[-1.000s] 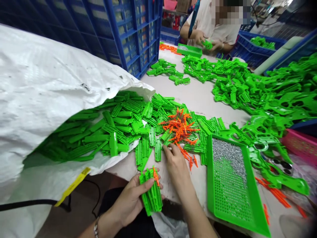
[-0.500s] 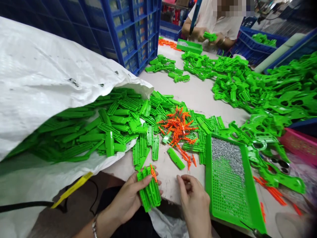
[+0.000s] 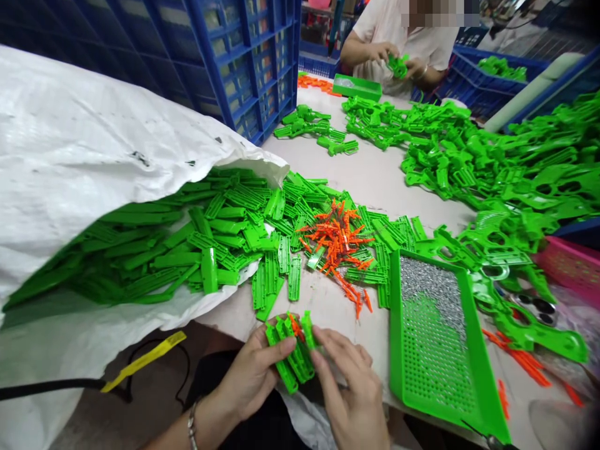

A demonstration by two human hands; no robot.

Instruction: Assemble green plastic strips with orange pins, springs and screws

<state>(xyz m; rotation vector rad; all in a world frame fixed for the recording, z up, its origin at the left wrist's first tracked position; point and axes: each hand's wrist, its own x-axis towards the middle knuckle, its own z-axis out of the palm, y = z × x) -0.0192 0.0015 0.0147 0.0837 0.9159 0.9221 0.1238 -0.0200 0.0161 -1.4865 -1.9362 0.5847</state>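
Note:
My left hand (image 3: 248, 372) grips several long green plastic pieces (image 3: 282, 361) side by side, thumb across the front. A small orange plastic part (image 3: 295, 326) lies in the upper end of one of them. My right hand (image 3: 354, 378) pinches another green plastic piece (image 3: 307, 331) upright, close against the right side of that set; I cannot tell whether they touch. Just beyond my hands is a heap of orange parts (image 3: 335, 240) on top of loose green pieces (image 3: 294, 278). A green tray (image 3: 395, 350) of small metal screws (image 3: 429, 287) stands right of my right hand.
A white sack (image 3: 94, 137) spills green pieces on the left, before a blue crate (image 3: 220, 62). Green toy-gun shells (image 3: 450, 156) pile up along the right, near a pink basket (image 3: 567, 262). Across the table a co-worker (image 3: 375, 37) holds a green part.
My right hand has taken up the loose green piece that lay in front of the orange heap and brought it left to the held set. The co-worker's hands have shifted around their green part.

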